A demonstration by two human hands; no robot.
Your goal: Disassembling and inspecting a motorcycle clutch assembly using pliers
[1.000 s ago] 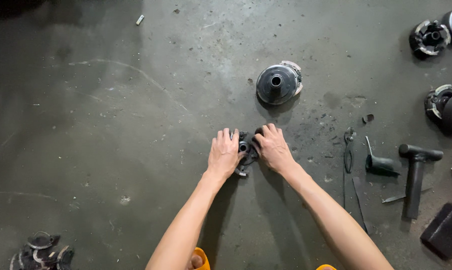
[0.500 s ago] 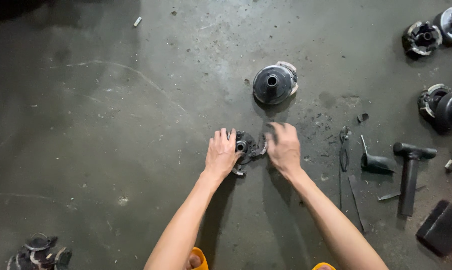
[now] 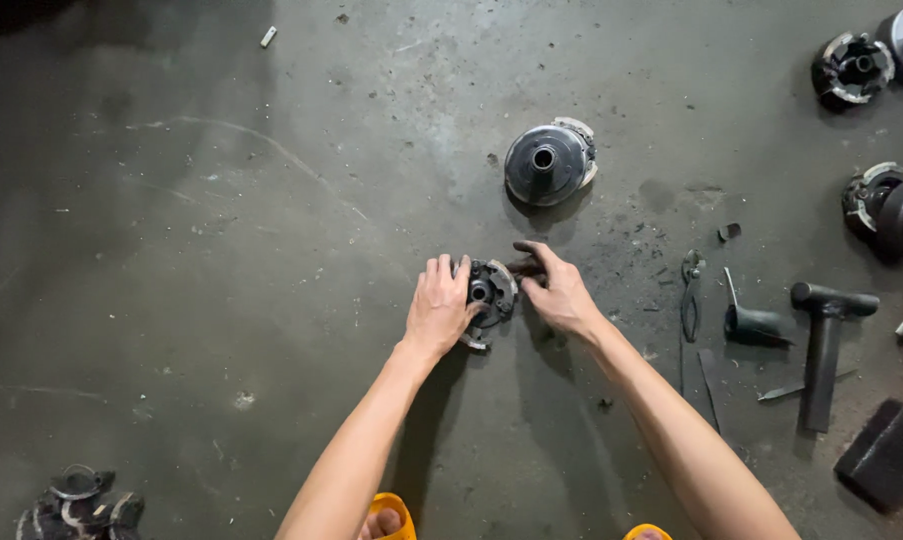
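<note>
Stained concrete floor (image 3: 221, 230): round clutch part (image 3: 491, 295), pulley disc (image 3: 548, 162), T-handle tool (image 3: 823, 345), black block (image 3: 886, 455).

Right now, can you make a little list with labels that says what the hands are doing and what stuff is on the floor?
left hand: rests on the left side of the round metal part
right hand: touches the part's right edge with its fingertips
round metal part: lies on the concrete floor between both hands
black disc with hub: lies farther away, untouched
T-handle tool: on the floor to the right
black block: near the lower right corner
</note>
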